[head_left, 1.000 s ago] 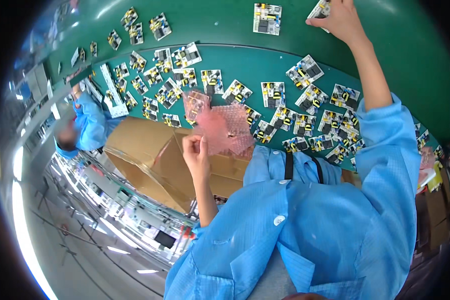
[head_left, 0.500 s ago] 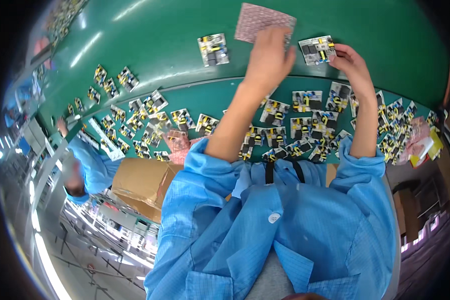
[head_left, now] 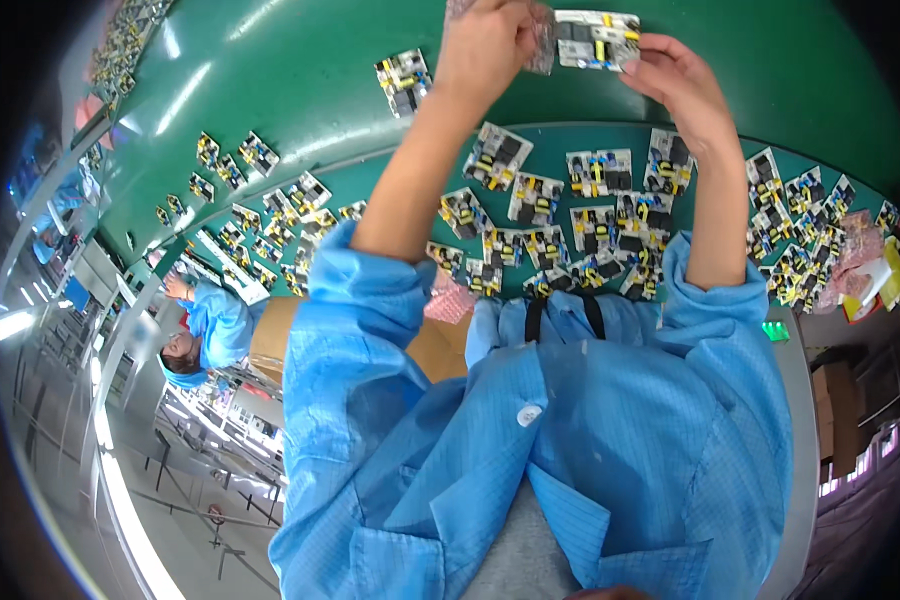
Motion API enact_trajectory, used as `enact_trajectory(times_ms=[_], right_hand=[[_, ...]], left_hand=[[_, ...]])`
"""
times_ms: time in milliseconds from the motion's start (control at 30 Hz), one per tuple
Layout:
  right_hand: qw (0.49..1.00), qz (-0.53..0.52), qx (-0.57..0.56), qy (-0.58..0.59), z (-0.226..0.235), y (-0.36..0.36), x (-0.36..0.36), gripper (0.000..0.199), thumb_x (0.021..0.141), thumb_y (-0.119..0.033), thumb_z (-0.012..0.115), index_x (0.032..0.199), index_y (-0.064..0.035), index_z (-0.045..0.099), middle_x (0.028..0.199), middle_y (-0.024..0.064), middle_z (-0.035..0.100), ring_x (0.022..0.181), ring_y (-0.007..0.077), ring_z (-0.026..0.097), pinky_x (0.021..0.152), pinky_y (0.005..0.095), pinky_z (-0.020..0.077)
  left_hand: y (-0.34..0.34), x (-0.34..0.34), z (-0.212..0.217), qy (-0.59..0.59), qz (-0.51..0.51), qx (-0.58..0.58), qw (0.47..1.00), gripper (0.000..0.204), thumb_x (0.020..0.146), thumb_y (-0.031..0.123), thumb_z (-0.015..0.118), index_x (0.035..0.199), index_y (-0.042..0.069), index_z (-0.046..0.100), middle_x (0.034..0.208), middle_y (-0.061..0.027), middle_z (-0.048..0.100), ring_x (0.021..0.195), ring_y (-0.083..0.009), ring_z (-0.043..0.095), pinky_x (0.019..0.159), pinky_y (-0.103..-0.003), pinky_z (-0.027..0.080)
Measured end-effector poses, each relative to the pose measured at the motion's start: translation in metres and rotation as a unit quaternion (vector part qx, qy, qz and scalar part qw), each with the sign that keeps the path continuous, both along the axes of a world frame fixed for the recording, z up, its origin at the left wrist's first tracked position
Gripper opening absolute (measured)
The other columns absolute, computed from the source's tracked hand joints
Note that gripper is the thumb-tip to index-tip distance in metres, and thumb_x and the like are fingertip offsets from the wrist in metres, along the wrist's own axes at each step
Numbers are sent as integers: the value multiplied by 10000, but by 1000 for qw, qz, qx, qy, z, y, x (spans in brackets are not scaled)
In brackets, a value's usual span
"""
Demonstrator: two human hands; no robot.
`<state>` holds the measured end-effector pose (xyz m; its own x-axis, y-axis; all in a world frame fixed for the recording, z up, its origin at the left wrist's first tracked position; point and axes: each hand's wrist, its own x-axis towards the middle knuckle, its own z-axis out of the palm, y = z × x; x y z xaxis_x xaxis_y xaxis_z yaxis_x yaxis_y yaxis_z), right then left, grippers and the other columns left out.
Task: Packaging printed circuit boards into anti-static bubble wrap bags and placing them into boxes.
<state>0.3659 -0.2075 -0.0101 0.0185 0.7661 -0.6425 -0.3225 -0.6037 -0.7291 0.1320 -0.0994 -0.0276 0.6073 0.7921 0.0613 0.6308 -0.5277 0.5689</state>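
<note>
My left hand (head_left: 478,58) is closed on a pinkish bubble-wrap bag (head_left: 543,42) at the top of the view. Most of the bag lies behind the hand. Fingers and thumb of my right hand (head_left: 685,88) pinch the right edge of a circuit board (head_left: 597,42) with black, yellow and white parts. The board's left edge is right beside the bag; whether it has entered the opening I cannot tell. A single similar circuit board (head_left: 404,83) lies on the green table, left of my left forearm.
Many more boards (head_left: 600,172) cover the lower green strip (head_left: 710,235) nearest my body. Pink bubble wrap (head_left: 855,250) lies at the right end, and another piece (head_left: 450,298) by my left sleeve. A cardboard box (head_left: 435,348) stands below. A co-worker in blue (head_left: 220,320) is at the left.
My left hand has picked the bubble-wrap bag up off the table and moved left and away from me. The right hand has brought its circuit board farther up, next to the bag.
</note>
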Motion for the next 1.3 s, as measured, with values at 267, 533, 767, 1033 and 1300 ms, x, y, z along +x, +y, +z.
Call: enact_trajectory(times_ms=[267,533,767,1033,1300], right_hand=[[990,45,-17,-130,-19,-2,-8,440,830,-215,777,1207,-35,639,1056,27,695,962,79,608,789,234,445],[996,21,-18,-86,-15,4,-5,435,798,-190,790,1162,-18,626,1029,49,677,889,118,616,741,249,463],[986,89,0,-139,1,-19,9,497,824,-269,784,1243,-48,635,1013,-23,677,907,42,584,687,207,401],[993,66,-36,-94,35,-74,-4,440,854,-167,748,1240,-3,613,954,-16,676,781,26,558,606,190,363],[994,68,62,-65,68,-92,-40,246,831,-14,718,1073,-4,676,931,34,699,793,106,628,697,228,483]], left_hand=[[8,-3,25,-80,18,-29,996,77,725,55,706,768,56,642,905,-90,624,770,-302,608,673,-403,519],[-11,-1,22,-151,37,-9,988,116,706,55,734,799,73,667,911,-87,609,858,-309,573,775,-404,487],[-45,-22,35,-153,83,-14,985,124,705,67,743,816,89,691,825,-96,566,826,-308,561,725,-416,457],[-123,-17,58,-216,148,51,964,180,690,53,773,841,103,688,856,-90,572,819,-304,561,716,-400,464],[-145,-30,73,-201,123,55,970,176,678,73,782,827,98,692,903,-91,565,862,-301,537,769,-408,448]])
